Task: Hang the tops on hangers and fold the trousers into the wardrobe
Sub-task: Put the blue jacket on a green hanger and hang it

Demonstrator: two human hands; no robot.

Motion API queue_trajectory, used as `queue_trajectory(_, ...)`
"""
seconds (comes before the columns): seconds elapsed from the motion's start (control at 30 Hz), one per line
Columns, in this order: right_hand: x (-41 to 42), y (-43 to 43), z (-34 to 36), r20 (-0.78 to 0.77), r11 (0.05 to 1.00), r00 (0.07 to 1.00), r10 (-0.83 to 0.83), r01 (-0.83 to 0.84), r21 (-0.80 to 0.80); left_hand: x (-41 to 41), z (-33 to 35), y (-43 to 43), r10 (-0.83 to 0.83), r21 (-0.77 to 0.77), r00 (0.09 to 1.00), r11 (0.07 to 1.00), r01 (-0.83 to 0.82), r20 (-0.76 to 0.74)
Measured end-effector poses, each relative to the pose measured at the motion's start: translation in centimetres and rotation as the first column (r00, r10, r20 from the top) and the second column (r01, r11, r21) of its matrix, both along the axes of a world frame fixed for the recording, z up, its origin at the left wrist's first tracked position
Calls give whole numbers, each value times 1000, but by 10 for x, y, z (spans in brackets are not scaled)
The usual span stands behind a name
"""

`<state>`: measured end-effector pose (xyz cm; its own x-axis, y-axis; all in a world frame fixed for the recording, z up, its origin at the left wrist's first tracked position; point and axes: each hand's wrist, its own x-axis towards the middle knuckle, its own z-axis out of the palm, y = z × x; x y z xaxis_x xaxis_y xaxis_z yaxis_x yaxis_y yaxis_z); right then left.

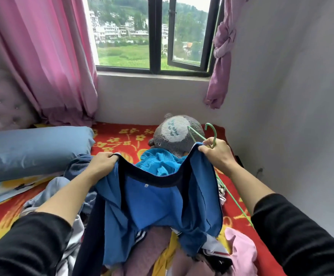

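The blue top [156, 202] hangs spread open in the air above the bed [122, 134]. Its dark-banded edge is pulled into a wide mouth between our two hands, and its lower part trails onto the pile of clothes [146, 253] beneath. Our left hand [104, 162] is clamped on one end of that band, fingers curled over it. Our right hand [216, 154] pinches the other end and, in the same grip, holds the green hanger [212, 134] just below its hook. One hanger arm pokes up past the fabric. The other runs down outside the top along its right side, so as far as we can see the hanger is not inside the garment yet.

The weak point, we think, is the right hand doing two jobs. If we loosen it to steer the hanger, that corner of the band may drop and the mouth may close. The thin hanger arm could also snag the turquoise garment [158, 162] lying just beyond, against the grey plush toy [178, 134]. The trailing hem could drag pieces off the pile as we lift. We cannot tell whether the band is the neck or the hem, and a hanger forced through a neck would strain it.

A pink garment [239, 253] lies at the right and a blue pillow [32, 150] at the left. The wardrobe is out of view.
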<state>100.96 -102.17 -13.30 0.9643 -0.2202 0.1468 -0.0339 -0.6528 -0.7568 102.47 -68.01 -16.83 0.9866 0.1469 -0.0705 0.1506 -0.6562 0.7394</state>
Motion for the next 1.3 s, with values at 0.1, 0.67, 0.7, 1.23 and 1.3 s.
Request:
queue_trajectory(0.1, -6, 12, 6, 50, 957, 997, 62, -74, 279, 4, 10, -11, -26, 177, 999, 984, 17, 44)
queue_trajectory(0.67, -44, 34, -43, -293, 780, 791, 538, -335, 529, -12, 12, -9, 41, 317, 995, 946, -69, 93)
queue_trajectory(0.7, -43, 47, -48, -271, 805, 811, 518, -355, 475, -15, 15, -13, 15, 323, 994, 945, -51, 113)
queue_trajectory(1.23, -31, 148, -86, -111, 903, 901, 419, -400, 156, -88, 21, 0, -277, 529, 959, 807, 262, -53)
queue_trajectory(1.3, -31, 150, -82, -104, 894, 893, 439, -422, 150, -93, 11, 3, -355, 316, 916, 861, 398, -187)
